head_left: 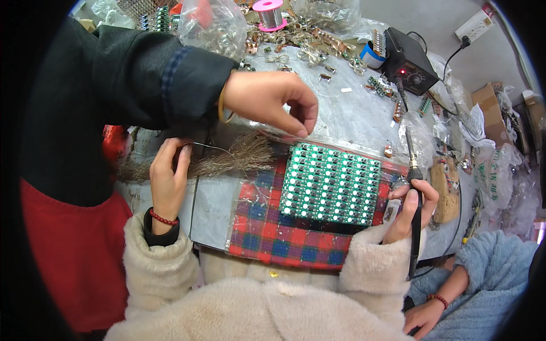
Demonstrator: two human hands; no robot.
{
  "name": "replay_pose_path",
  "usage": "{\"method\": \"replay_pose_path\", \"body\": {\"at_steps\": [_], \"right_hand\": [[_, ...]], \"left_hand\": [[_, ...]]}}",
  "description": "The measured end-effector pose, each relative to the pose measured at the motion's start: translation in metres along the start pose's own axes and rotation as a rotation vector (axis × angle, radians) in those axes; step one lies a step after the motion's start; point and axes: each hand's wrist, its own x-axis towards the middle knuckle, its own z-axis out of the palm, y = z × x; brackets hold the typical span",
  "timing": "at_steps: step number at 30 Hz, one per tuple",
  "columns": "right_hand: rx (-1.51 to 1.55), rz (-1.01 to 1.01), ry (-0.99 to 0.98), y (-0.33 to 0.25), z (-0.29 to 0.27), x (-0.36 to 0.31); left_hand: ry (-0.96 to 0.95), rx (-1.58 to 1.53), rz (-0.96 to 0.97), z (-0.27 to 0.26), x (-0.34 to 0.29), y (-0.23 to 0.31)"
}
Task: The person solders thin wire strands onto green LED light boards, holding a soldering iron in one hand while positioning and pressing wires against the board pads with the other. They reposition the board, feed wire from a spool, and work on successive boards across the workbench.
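Observation:
A thin silvery wire, likely solder wire (pixel 219 149), is pinched between the thumb and forefinger of my left hand (pixel 169 173), beside a bundle of fine brown bristles or wires (pixel 244 154). My right hand (pixel 414 207) grips the black handle of a soldering iron (pixel 417 227), its metal tip pointing away from me. Between my hands lies a green circuit board panel (pixel 330 184) with rows of white round parts and dark parts. Neither the wire nor the iron touches it. Under the panel is a red and blue plaid cloth (pixel 267 233) beneath clear plastic.
A co-worker's hand (pixel 270 99) reaches in from the left over the panel's far edge. Another person's hand (pixel 424 318) rests at lower right. Farther back stand a black soldering station (pixel 412 62), a pink solder spool (pixel 269 14) and scattered small parts. A wooden block (pixel 446 196) lies right.

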Motion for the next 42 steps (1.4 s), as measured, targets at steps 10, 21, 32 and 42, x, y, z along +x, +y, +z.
{"method": "replay_pose_path", "body": {"at_steps": [10,21,32,42], "right_hand": [[-0.006,-0.004,-0.020,0.000,0.000,0.000],[0.071,0.022,-0.046,-0.004,0.001,-0.002],[0.034,-0.010,-0.047,-0.002,0.000,-0.001],[-0.010,-0.015,-0.029,-0.002,0.001,-0.001]], "left_hand": [[0.015,0.089,0.022,-0.001,-0.007,-0.013],[0.011,0.045,0.014,-0.001,-0.005,-0.018],[0.041,-0.071,0.030,-0.002,-0.002,0.001],[0.007,-0.052,0.007,-0.002,-0.001,0.001]]}}
